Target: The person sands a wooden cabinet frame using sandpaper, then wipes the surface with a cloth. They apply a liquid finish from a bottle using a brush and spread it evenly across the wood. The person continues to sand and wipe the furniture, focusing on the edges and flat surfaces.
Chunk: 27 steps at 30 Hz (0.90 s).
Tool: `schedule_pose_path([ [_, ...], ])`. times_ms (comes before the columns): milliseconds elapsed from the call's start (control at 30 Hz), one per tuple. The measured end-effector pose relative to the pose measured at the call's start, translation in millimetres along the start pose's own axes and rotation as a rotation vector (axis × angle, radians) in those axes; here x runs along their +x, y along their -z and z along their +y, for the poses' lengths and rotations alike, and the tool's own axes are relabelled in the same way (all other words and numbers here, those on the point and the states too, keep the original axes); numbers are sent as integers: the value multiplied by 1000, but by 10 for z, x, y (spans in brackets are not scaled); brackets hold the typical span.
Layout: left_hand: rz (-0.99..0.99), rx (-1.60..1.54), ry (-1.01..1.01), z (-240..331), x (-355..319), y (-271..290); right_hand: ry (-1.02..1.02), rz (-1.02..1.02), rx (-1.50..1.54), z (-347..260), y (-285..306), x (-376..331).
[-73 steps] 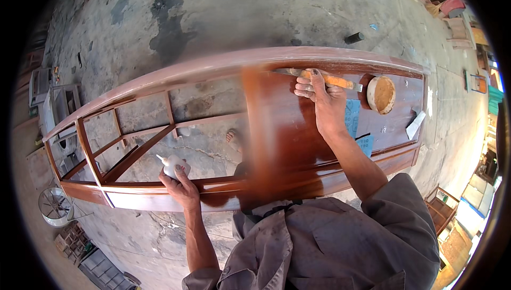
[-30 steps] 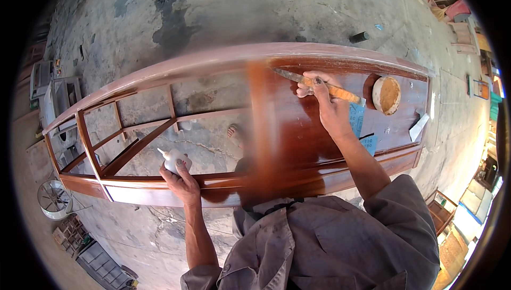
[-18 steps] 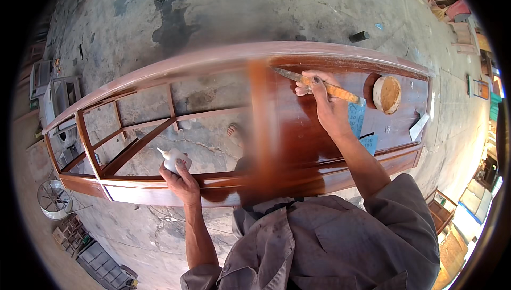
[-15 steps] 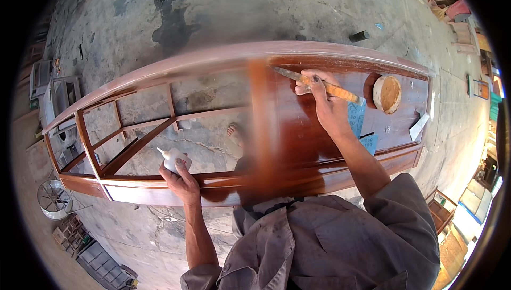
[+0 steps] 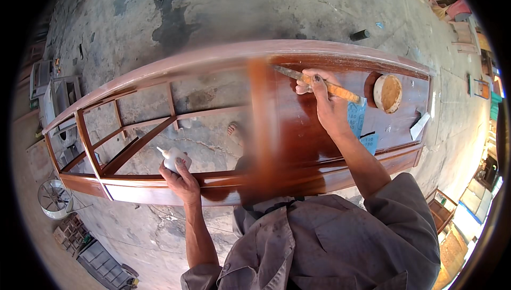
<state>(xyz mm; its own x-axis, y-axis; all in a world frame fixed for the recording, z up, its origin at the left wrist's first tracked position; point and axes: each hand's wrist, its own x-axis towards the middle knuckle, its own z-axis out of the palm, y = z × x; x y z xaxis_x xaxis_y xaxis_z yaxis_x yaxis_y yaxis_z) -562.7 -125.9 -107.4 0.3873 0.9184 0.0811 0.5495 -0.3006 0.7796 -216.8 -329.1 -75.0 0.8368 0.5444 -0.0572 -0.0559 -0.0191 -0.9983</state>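
The right hand (image 5: 323, 104) clenches a wooden-handled brush (image 5: 319, 83), bristles laid flat on the glossy brown door panel (image 5: 308, 130) near its far rail. The left hand (image 5: 183, 181) grasps a small white bottle (image 5: 173, 158), braced on the door frame's near rail (image 5: 159, 183), seemingly for steadiness.

The person wears a loose, grey-brown work shirt (image 5: 330, 242) of faded cloth, creased and marked with small darker spots. Its sleeves are rolled or pushed up near the elbows, leaving both forearms bare. A dark edge shows at the open collar (image 5: 277, 206). Both hands are bare, without gloves, rings or a watch.
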Motion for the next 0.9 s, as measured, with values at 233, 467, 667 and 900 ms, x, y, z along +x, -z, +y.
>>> schedule_pose_path([
  [233,-9,1,21,25,-2,-5,67,31,-8,-18,-23,-21],
  [467,-68,27,27,-40,-33,26,-93,-145,269,-204,-546,-261],
  [667,-202,-8,-9,173,39,131,-442,-180,207,-278,-1433,-386],
  [900,-198,-32,51,189,32,168,-531,-274,142,-195,-1658,-407],
])
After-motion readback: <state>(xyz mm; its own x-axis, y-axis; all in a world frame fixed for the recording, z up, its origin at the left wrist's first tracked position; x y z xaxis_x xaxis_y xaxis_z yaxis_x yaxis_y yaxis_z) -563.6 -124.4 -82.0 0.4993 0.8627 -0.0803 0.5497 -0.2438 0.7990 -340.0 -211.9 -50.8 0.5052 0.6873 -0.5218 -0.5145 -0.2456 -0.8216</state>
